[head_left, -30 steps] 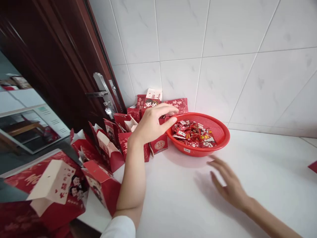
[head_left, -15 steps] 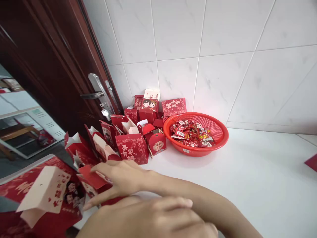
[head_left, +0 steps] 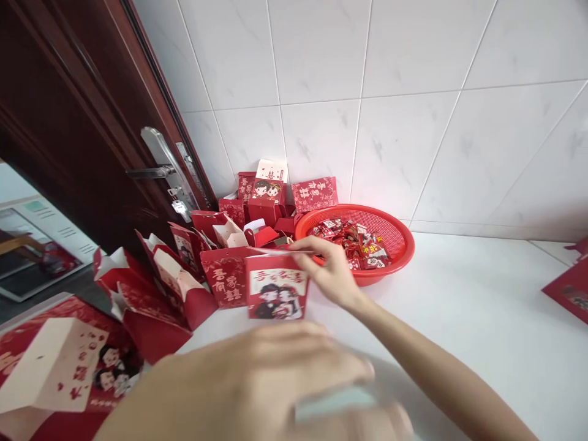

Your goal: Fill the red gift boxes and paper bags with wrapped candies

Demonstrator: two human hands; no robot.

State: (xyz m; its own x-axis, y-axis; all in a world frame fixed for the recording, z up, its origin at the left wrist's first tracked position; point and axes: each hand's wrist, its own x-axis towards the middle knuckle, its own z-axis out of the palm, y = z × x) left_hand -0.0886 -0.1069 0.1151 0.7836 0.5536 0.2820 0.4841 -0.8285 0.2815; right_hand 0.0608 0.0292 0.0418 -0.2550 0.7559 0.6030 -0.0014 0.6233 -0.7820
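Note:
My right hand (head_left: pixel 331 269) is shut on the top edge of a red gift box (head_left: pixel 278 288) with a printed couple on its front, just left of the basket. Large and blurred in the foreground, my left hand (head_left: pixel 275 373) reaches in from the lower left. Its fingers are apart, with a pale greenish patch showing between them. Right behind the held box stands another red gift box (head_left: pixel 224 278) with pale lettering. Past my right hand is a red plastic basket (head_left: pixel 402 251) of wrapped sweets (head_left: pixel 333 228).
Several open red boxes (head_left: pixel 156 306) line the left side, with a larger opened one (head_left: pixel 50 361) in front. More boxes (head_left: pixel 269 190) lean on the tiled wall (head_left: pixel 404 141). A dark door (head_left: pixel 92 92) with a handle borders the left. Another red box (head_left: pixel 569 291) is at far right.
My right hand has moved right and up from the left row, bringing a red gift box to beside the basket. My left hand stays low in front, and the view has shifted slightly right.

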